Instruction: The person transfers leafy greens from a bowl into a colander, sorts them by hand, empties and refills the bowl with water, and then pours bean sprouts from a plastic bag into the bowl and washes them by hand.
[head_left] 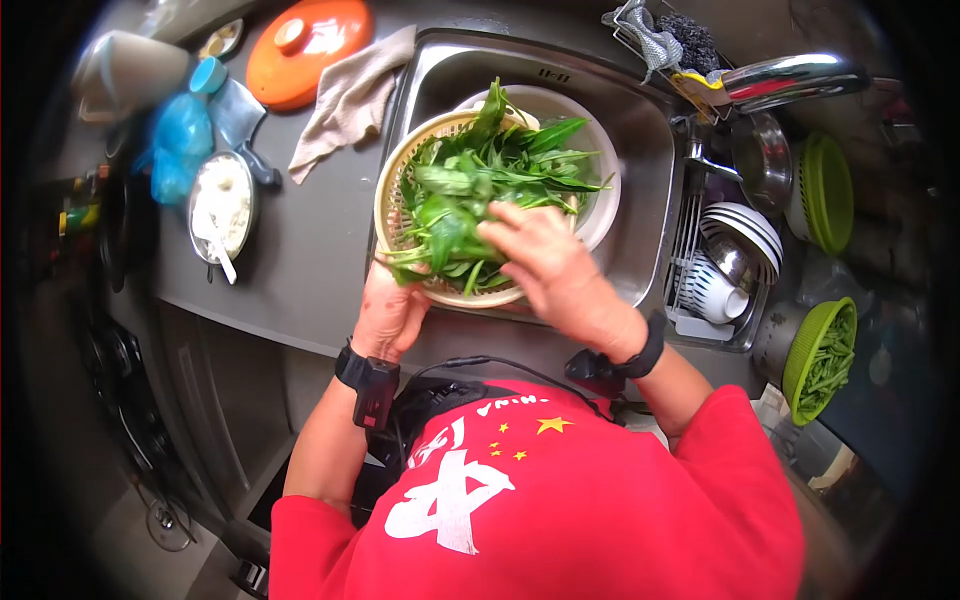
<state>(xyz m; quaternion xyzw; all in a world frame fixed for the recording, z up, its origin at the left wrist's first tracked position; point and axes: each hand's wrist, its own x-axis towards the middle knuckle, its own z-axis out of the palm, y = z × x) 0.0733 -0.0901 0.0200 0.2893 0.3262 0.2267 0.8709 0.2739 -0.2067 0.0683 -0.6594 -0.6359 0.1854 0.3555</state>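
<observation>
A cream plastic colander (383,200) heaped with leafy greens (470,185) is over the left part of the sink, tilted slightly. My left hand (388,308) grips its near-left rim, with the fingers mostly hidden by the rim and leaves. Over the near right side of the greens is my right hand (540,255), fingers stretched out and touching the leaves, somewhat blurred. Behind and under the colander sits a pale round basin (600,195), partly covered by it.
The steel sink (645,230) surrounds the basin, with a faucet (795,82) at its far right. Right of it, a dish rack holds striped bowls (712,290); a green basket (825,365) holds beans. Leftward lie a cloth (352,100), an orange lid (308,55) and a dish of white food (222,205).
</observation>
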